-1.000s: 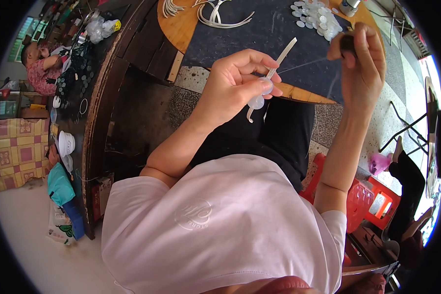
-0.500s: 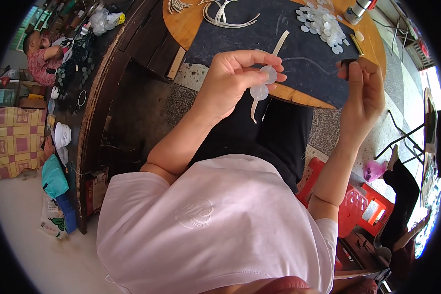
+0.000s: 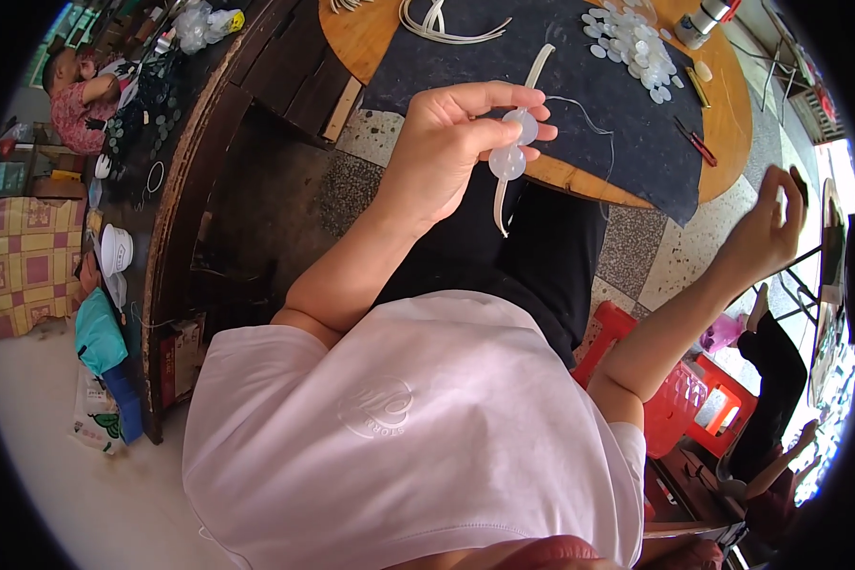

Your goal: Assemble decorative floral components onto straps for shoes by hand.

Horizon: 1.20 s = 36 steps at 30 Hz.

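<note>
My left hand [image 3: 456, 133] pinches a narrow cream band [image 3: 540, 68] between thumb and fingers, above the near edge of the table. Round translucent white discs [image 3: 508, 162] overlap along the band at the fingertips, partly covered by my thumb. From there a thin clear thread [image 3: 594, 122] runs right, then hangs down past the table edge. My right hand [image 3: 765, 228] is raised far out to the right, beyond the table, with fingers curled in. A dark piece [image 3: 801, 186] shows at its fingertips; what else they hold is too small to tell.
On the round wooden table [image 3: 731, 104] lie a dark mat [image 3: 503, 81], a pile of translucent discs [image 3: 641, 57], more cream bands [image 3: 456, 36] and red-handled pliers [image 3: 701, 147]. A dark cabinet [image 3: 290, 95] stands left, red stools [image 3: 674, 399] right. Other people sit at both sides.
My right hand has swung outward to the right and down, away from the table. The thread now hangs in a loose curve, and the pliers have come into sight.
</note>
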Motion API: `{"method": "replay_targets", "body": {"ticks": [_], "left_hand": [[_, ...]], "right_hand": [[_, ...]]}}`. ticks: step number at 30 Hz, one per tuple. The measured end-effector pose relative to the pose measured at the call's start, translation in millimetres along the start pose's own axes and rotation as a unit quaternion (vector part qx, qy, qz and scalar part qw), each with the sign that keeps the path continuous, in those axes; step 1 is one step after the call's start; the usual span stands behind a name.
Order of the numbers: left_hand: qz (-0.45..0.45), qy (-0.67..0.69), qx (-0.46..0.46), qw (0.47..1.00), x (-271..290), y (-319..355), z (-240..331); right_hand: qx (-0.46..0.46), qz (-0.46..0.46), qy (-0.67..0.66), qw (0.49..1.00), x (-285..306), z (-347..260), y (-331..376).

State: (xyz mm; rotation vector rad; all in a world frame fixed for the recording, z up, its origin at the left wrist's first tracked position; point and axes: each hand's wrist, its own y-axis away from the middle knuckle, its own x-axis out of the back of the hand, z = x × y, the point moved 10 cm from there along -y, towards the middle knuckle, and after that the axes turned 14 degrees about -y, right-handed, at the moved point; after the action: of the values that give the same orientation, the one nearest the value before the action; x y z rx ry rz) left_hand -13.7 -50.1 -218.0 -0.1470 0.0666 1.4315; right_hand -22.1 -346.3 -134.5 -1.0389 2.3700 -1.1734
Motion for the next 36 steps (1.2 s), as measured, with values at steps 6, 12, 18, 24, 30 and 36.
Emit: {"method": "replay_targets", "body": {"ticks": [6,12,18,24,30,36], "left_hand": [[0.066,0.027,-0.005,0.997,5.6,0.0,-8.6],[0.077,0.067,-0.041,0.994,-1.8,5.2,-0.4],[0.095,0.090,-0.044,0.990,-2.2,12.2,4.8],[0.098,0.084,-0.066,0.989,-3.7,15.5,9.2],[0.105,0.029,-0.126,0.986,-2.9,20.6,17.1],[0.123,-0.050,-0.191,0.973,4.8,27.8,24.0]], "right_hand": [[-0.096,-0.178,-0.193,0.960,-49.7,-54.3,85.7],[0.037,-0.215,-0.202,0.955,-82.0,-97.9,129.6],[0.086,-0.162,-0.212,0.960,-86.7,-98.5,138.9],[0.116,-0.168,-0.200,0.958,-86.3,-103.7,137.1],[0.088,-0.175,-0.201,0.960,-83.3,-102.7,133.0],[-0.020,-0.287,-0.203,0.936,-83.7,-102.0,106.9]]}}
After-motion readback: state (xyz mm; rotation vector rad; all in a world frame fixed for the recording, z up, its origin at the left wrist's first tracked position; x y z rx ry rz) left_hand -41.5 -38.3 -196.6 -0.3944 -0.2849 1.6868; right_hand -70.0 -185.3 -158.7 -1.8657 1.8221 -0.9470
